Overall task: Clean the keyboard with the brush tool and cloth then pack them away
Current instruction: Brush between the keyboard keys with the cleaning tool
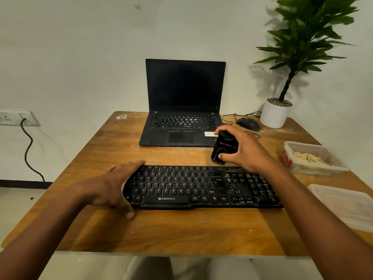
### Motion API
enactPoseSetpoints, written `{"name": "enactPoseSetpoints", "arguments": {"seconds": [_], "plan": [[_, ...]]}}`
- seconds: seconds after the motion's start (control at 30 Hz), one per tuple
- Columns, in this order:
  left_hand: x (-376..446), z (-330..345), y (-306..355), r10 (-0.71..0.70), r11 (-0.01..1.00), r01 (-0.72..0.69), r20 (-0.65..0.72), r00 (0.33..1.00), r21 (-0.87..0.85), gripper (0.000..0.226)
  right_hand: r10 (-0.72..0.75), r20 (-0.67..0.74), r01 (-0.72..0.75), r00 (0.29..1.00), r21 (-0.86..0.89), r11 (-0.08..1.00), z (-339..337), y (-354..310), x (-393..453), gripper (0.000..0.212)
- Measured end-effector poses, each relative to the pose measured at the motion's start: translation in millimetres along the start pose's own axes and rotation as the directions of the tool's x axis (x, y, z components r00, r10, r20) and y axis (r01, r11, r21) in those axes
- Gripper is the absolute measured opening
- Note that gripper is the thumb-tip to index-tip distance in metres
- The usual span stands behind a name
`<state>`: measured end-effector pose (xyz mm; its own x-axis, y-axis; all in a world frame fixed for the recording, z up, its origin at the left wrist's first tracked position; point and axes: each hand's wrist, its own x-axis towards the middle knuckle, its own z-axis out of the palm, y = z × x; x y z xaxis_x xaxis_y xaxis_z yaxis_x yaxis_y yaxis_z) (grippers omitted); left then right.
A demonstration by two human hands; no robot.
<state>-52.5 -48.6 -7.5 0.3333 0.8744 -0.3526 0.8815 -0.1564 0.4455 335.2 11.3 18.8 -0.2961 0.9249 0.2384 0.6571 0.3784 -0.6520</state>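
Here the brushing step looks about to begin: the right hand [241,151] holds the black brush tool [224,147] just behind the far edge of the keyboard [193,186], fingers curled over its top and thumb pinching its lower end. Whether the tool touches the desk [113,146] or is lifted clear, I cannot tell. The left hand [117,186] lies spread over the keyboard's left end, fingers straight along the far corner and thumb reaching past the near edge, seemingly steadying it. The keyboard sits across the middle of the desk, streaked with pale dust, thickest on its right half. The cloth seems to be the pale crumpled thing inside the open plastic container [308,158] at the right, with the lid [343,205] lying nearer. Next, I judge, the brush end must be brought down onto the keys and swept along the rows, while the left hand holds the board in place
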Motion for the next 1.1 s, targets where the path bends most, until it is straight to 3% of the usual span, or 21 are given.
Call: {"name": "enactPoseSetpoints", "arguments": {"seconds": [0.2, 0.43, 0.67, 0.73, 0.93, 1.1], "plan": [[3, 2, -5, 0.001, 1.000, -0.001, -0.013, 1.000, -0.005, 0.155, 0.028, 0.049, -0.027, 0.998, -0.020, 0.999, 7, 10, -7, 0.069], [7, 4, -15, 0.005, 1.000, -0.005, -0.008, 1.000, -0.031, 0.160, 0.096, 0.175, -0.043, 0.980, -0.288, 0.957, -40, 11, -6, 0.067], [8, 5, -18, 0.008, 0.999, -0.009, -0.006, 1.000, -0.043, 0.160, -0.015, 0.055, 0.014, 0.998, 0.018, 1.000, -4, 8, -9, 0.068], [8, 5, -19, 0.011, 0.999, -0.012, -0.011, 1.000, -0.045, 0.161, 0.021, 0.081, -0.020, 0.997, -0.011, 1.000, -7, 15, -13, 0.067], [7, 3, -15, -0.003, 0.999, 0.004, 0.009, 1.000, -0.048, 0.162, 0.110, 0.176, -0.045, 0.978, -0.337, 0.941, -50, 19, -15, 0.066], [6, 3, -11, 0.009, 0.999, -0.009, -0.001, 1.000, -0.044, 0.156, -0.002, 0.059, 0.009, 0.998, -0.115, 0.993, -26, 10, -11, 0.067]]}}
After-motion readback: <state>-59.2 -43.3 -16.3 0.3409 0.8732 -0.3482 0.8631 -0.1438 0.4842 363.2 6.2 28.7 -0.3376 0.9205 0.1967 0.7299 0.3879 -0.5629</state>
